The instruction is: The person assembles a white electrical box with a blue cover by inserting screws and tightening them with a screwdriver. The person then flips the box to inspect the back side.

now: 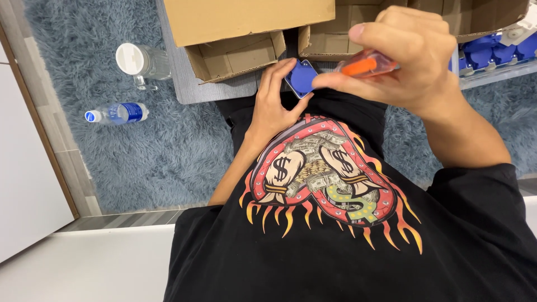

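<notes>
My left hand (272, 106) grips a small blue square plastic part (302, 78) by its edges, just above my black printed shirt. My right hand (405, 56) is closed around a tool with a clear and orange handle (364, 66). The tool's end points left at the blue part, and my right thumb reaches its edge. The tool's tip is hidden behind my fingers and the part.
Open cardboard boxes (240, 22) stand on a grey board (184, 84) ahead. A clear tray of several blue parts (498, 50) is at the upper right. A glass jar with a white lid (140, 60) and a lying water bottle (116, 113) rest on the blue shag rug (140, 156).
</notes>
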